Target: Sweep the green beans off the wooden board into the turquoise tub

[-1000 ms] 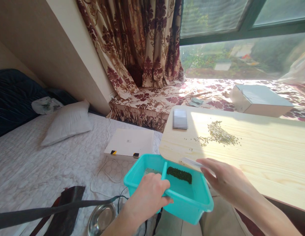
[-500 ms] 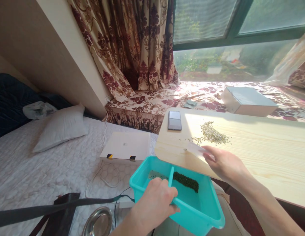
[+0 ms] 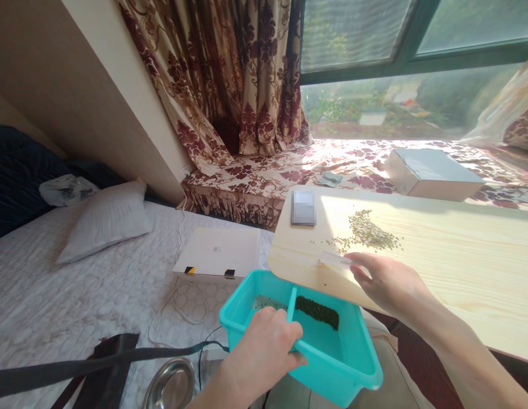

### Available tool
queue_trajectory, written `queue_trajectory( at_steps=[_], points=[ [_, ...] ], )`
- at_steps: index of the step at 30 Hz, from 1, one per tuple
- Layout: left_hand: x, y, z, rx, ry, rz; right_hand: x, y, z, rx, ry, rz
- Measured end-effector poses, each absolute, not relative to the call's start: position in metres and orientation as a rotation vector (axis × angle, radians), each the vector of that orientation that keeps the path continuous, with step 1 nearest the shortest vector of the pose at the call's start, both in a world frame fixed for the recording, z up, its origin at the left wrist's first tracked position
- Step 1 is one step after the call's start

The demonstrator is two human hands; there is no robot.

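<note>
My left hand (image 3: 267,349) is closed on the near rim of a teal divided plastic bin (image 3: 332,372), held just below the table's edge. In its right compartment lies a band of small dark green beans (image 3: 317,312); a few pale grains (image 3: 264,302) sit in the left one, partly covered by my hand. Between the thumb and fingers of my right hand (image 3: 387,281) is a thin translucent white card (image 3: 335,259), low over the light wooden table (image 3: 451,272). Beyond the card, a pile of yellowish-green grains (image 3: 371,233) is spread out, with a few loose ones nearer the edge.
A phone-like flat object (image 3: 303,208), partly pixelated, lies at the table's left corner. A white box (image 3: 219,250), a pillow (image 3: 105,221), a steel bowl (image 3: 170,386) and a dark strap (image 3: 131,355) are on the bed. Another box (image 3: 434,173) stands on the window seat.
My right hand with the card has moved from over the bin's right edge onto the table, close to the grain pile. The bin has shifted slightly, still in my left hand. The view has turned slightly.
</note>
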State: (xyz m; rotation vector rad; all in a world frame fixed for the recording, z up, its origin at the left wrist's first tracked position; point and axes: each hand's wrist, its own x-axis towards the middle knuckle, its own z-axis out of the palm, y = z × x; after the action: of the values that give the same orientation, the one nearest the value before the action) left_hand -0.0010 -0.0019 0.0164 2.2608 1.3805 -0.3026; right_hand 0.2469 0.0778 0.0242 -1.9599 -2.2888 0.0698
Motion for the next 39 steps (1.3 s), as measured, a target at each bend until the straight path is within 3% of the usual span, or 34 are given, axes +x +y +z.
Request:
queue_trajectory(
  at_steps=[39],
  points=[
    [-0.005, 0.000, 0.012, 2.264, 1.387, -0.261, 0.253, 0.063, 0.016, -1.887, -2.313, 0.059]
  ],
)
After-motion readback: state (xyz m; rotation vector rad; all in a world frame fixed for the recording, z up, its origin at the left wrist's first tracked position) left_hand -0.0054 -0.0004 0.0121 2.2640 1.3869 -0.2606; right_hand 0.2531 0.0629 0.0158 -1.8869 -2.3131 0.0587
